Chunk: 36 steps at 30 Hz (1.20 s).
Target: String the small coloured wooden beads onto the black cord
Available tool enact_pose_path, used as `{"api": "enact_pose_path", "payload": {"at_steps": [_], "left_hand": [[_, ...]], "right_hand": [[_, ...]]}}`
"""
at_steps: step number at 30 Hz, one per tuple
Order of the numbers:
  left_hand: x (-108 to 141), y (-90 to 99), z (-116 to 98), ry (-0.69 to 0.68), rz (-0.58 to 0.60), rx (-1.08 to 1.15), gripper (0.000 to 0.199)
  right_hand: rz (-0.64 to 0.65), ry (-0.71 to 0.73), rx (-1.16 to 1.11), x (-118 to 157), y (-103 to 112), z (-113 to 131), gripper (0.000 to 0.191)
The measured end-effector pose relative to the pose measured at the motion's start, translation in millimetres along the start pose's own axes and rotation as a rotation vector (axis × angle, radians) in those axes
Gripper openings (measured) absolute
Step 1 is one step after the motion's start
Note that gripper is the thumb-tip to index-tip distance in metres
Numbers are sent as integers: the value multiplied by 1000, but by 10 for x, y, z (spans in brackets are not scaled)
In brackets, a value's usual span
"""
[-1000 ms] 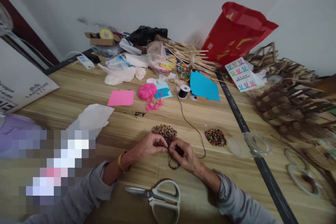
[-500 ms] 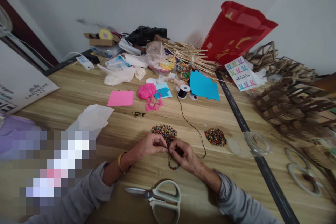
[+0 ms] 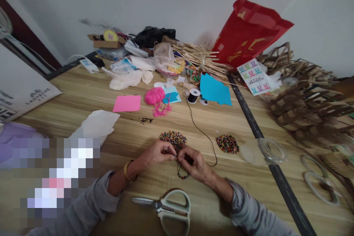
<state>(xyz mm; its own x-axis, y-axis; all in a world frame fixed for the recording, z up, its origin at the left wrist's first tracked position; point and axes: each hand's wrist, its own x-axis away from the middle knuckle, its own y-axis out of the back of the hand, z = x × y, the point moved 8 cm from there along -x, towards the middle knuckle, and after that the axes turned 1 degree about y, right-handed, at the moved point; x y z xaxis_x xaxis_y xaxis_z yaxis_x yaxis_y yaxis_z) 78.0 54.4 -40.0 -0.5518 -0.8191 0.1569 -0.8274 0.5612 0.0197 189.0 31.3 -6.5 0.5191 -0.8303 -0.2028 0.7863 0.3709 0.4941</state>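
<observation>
My left hand (image 3: 160, 152) is closed in a pinch, with what looks like a small bead at its fingertips. Against it, the fingers of my right hand (image 3: 195, 163) pinch the thin black cord, whose tip is too small to make out. A short string of coloured beads (image 3: 183, 177) hangs below my right hand. Just behind both hands lies a pile of loose multicoloured beads (image 3: 173, 138). The black cord (image 3: 203, 131) runs across the table from a spool (image 3: 193, 96). Scissors (image 3: 171, 206) with pale handles lie in front of me.
Right of my hands is a coiled bead strand (image 3: 227, 144), with clear tubing coils (image 3: 272, 151) beyond. Pink yarn (image 3: 155, 96), pink paper (image 3: 127, 103) and blue sheets (image 3: 215, 90) lie farther back. A red bag (image 3: 249, 33) and woven baskets (image 3: 298, 114) stand at the right.
Both hands hold nearly the same pinched pose at the same place. The view has shifted very slightly; the other objects stay where they were.
</observation>
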Motion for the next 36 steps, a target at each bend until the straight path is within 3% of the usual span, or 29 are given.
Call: {"api": "enact_pose_path", "payload": {"at_steps": [36], "left_hand": [[0, -8, 12, 14, 8, 3, 17]], "right_hand": [[7, 4, -18, -1, -8, -2, 13]]}}
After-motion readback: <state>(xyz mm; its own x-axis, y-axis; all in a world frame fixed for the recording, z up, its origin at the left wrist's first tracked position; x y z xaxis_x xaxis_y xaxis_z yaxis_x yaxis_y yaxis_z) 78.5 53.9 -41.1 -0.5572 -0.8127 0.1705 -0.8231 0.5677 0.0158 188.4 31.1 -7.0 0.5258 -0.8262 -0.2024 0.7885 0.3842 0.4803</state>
